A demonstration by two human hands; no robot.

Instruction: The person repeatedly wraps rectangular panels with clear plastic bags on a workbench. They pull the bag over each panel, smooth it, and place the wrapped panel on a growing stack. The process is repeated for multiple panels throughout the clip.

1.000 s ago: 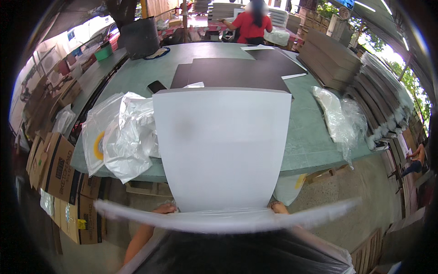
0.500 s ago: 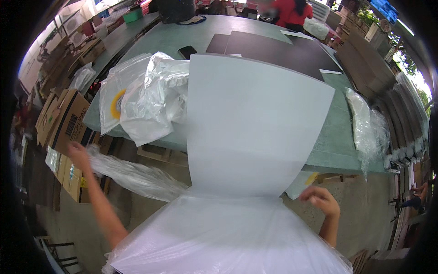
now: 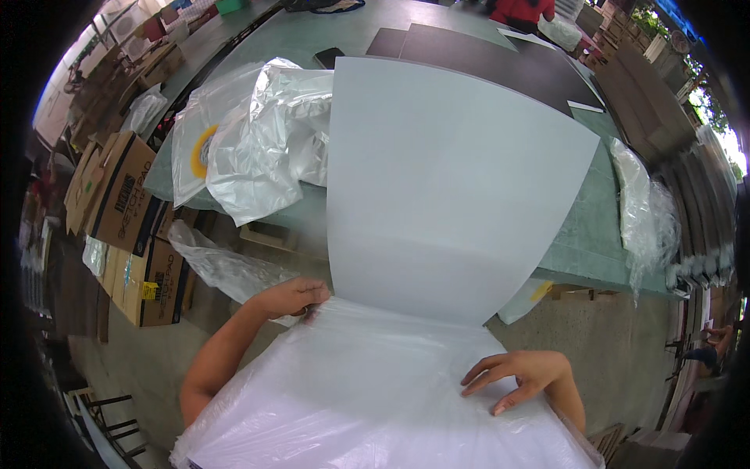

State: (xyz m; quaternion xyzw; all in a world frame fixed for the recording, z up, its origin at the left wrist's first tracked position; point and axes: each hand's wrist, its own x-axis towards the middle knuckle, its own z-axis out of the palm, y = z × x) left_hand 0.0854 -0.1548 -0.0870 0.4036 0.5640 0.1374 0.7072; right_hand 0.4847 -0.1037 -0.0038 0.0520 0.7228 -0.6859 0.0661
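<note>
I had the left hand (image 3: 291,298) bent at the wrist, its fingers closed in a pinch on the upper edge of a clear plastic wrap (image 3: 375,359), just beside the lower left part of a large pale grey board (image 3: 453,180). The right hand (image 3: 525,377) was open and palm down, fingers spread and slightly bent over the wrap, gripping nothing that I could make out; its fingertips looked to be on the plastic, though I could not be sure of the contact.

The wrap spread wide below both hands, with something white showing through it, and a loose plastic flap (image 3: 226,262) trailed out to the left, past the left hand. The board rose from the wrap's upper edge and overlapped the green worktop (image 3: 586,250) in my view; I could not tell how far it ran beneath the plastic.

To the left of the board, crumpled clear plastic (image 3: 262,160) lay on the worktop with a yellow ring-shaped roll (image 3: 201,151) among it. Beyond the board I saw a black phone (image 3: 328,57) and dark flat sheets (image 3: 469,56). More clear plastic (image 3: 637,195) hung over the right edge. Brown cartons (image 3: 125,187) stood off to the left, and a person in red (image 3: 522,11) was at the far side, partly cut off
</note>
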